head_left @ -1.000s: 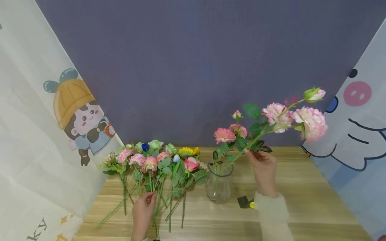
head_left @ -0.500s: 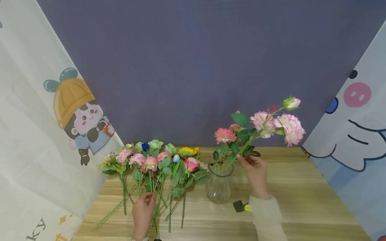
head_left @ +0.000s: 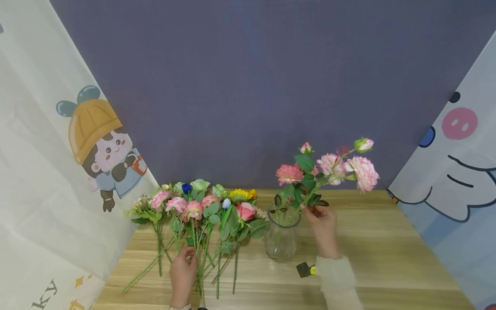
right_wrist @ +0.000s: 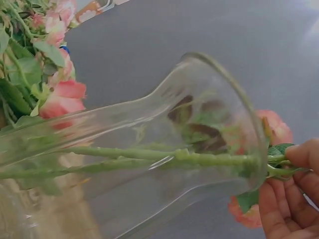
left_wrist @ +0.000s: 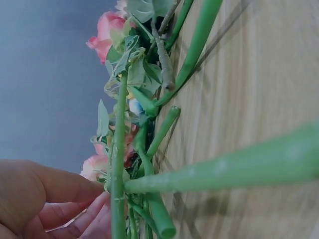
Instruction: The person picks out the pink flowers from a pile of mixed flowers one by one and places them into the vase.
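Note:
A pink-and-white peony stem [head_left: 331, 169] leans to the right over the mouth of a clear glass vase [head_left: 280, 245]. My right hand [head_left: 322, 227] pinches its stem between thumb and fingers just outside the rim. Inside the glass, in the right wrist view, two green stems [right_wrist: 209, 158] run lengthwise. Darker pink peonies [head_left: 289, 174] stand in the vase too. My left hand [head_left: 184, 270] is beside the stems of the flowers lying at left, fingers loosely bent. In the left wrist view its fingertips [left_wrist: 94, 188] are close to a green stem [left_wrist: 118, 159]; they do not visibly grip it.
Several flowers lie on the wooden table [head_left: 387, 258], among them a sunflower [head_left: 240, 195], a red-pink rose [head_left: 246, 211] and a blue bud [head_left: 187, 188]. A small black square [head_left: 302, 270] lies near the right sleeve [head_left: 336, 277]. A dark wall [head_left: 248, 86] stands behind.
My right hand has moved left and down with the peony stem, bringing its blooms closer over the vase. My left hand has shifted slightly left; the flowers beside it stay put.

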Tool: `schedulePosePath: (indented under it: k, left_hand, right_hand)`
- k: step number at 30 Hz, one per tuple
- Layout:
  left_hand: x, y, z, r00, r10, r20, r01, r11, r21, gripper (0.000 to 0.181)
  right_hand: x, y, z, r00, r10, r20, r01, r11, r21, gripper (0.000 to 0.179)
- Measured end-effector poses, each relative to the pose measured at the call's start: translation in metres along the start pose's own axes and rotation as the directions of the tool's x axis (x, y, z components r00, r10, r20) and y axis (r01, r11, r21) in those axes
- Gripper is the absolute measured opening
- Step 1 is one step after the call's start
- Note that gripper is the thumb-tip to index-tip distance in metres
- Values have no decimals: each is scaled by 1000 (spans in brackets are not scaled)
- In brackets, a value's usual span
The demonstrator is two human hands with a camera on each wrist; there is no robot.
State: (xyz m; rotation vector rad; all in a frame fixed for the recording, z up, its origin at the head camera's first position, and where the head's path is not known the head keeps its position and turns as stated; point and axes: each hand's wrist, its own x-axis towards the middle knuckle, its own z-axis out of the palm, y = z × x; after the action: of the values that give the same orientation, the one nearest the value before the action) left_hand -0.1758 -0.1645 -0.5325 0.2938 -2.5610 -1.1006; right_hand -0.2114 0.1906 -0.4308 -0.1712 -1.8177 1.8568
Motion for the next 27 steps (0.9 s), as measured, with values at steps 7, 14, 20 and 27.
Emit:
schedulePosePath:
  k: [7,14,20,27]
  left_hand:
    - [0,0,-1,999,-37,19,37,999,-24,20]
    - [1,-2,0,996,-68,49,70,997,-40,20]
    - [2,-4,0,992,-108,62,110,993,-37,19]
    - [2,-5,2,992,-116,56,119,992,-47,17]
  right_hand:
    - [1,7,-2,999,29,-14,-30,999,-41,15]
    - [1,9,-2,999,-32,30,35,994,-99,15]
    - [0,11,-1,997,-47,55,55,987,-148,13]
    - [-1,12,2,997,-49,67,61,982,-178,16]
